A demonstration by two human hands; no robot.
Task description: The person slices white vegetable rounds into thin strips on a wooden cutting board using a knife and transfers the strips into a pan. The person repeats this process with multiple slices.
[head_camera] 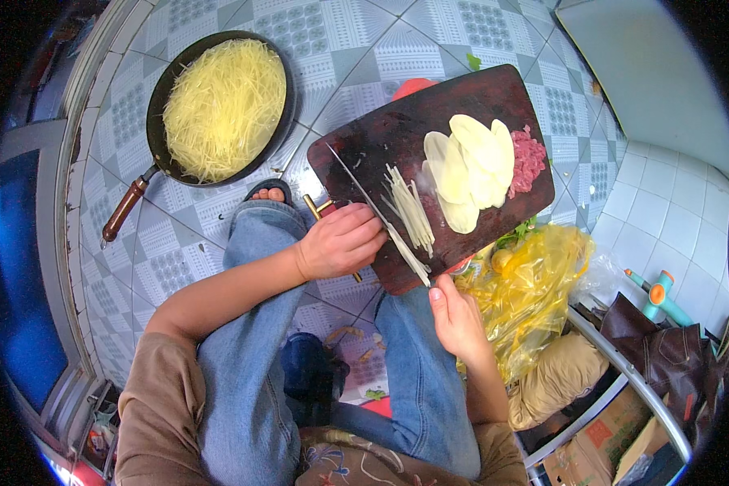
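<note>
My right hand (458,316) is closed around the handle end of a kitchen knife (359,187), whose blade is seen nearly edge-on over a dark wooden cutting board (364,140). The curled fingers of my left hand (346,240) are at the blade's left side; what lies under them is hidden. Pale strips, apparently potato (412,209), lie to the right of the blade, with a few more along its near end. Thin oval slices (474,164) overlap farther right on the board. Beside them sits a heap of chopped raw meat (527,161).
A frying pan (290,115) full of pale yellow shreds (225,109) stands on the tiled floor (364,67) at upper left. Under the board's far edge shows something red (414,87). A yellow plastic bag (522,297) and a metal-framed rack (638,376) are at my right.
</note>
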